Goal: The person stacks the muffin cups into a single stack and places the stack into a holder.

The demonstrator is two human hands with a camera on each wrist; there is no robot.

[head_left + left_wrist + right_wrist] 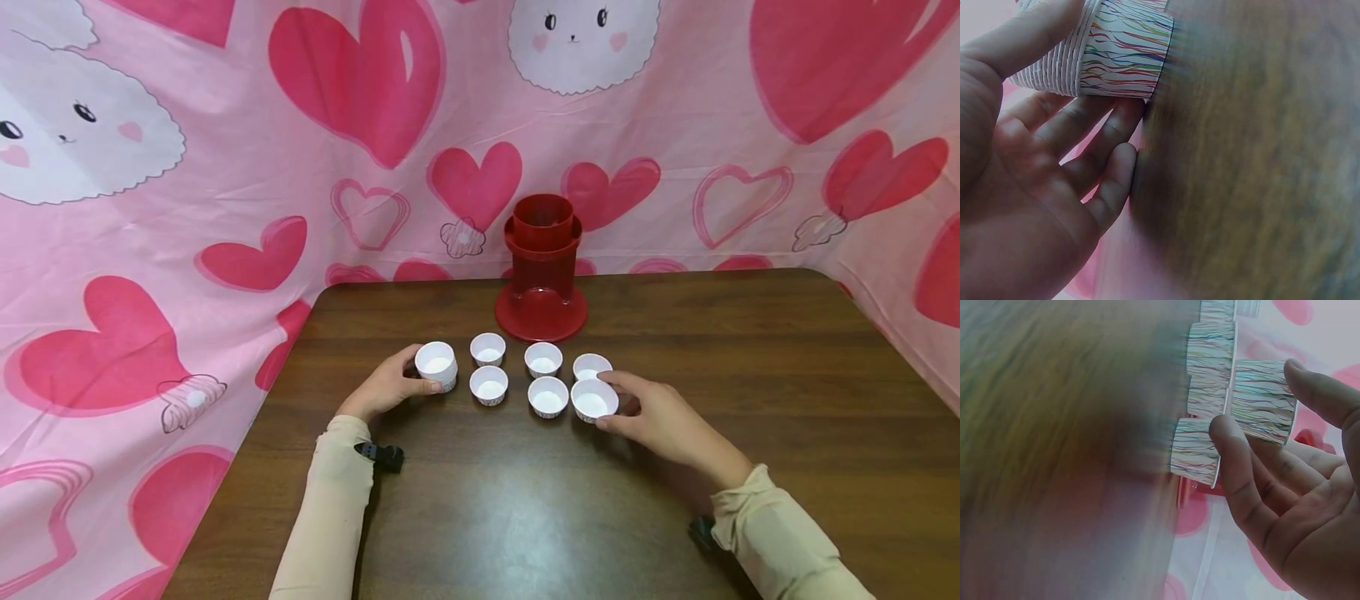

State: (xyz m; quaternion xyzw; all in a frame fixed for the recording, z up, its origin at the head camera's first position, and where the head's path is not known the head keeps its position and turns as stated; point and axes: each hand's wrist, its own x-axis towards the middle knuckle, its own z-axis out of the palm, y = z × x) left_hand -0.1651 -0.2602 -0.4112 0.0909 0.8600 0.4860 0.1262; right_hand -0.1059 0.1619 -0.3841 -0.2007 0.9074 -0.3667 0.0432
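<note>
My left hand holds a nested stack of white paper baking cups at the left end of the group. In the left wrist view the thumb lies across the stacked rims and the fingers are on the far side; the outermost cup has wavy coloured lines. My right hand pinches a single baking cup between thumb and fingers. The right wrist view puts this cup above the standing ones. Several cups stand upright in two short rows, including a front cup beside the stack.
Behind the cups stands a red cylindrical holder on a round base, near the back edge of the brown wooden table. A pink heart-patterned cloth hangs behind and at the sides. One cup is partly hidden behind the pinched one.
</note>
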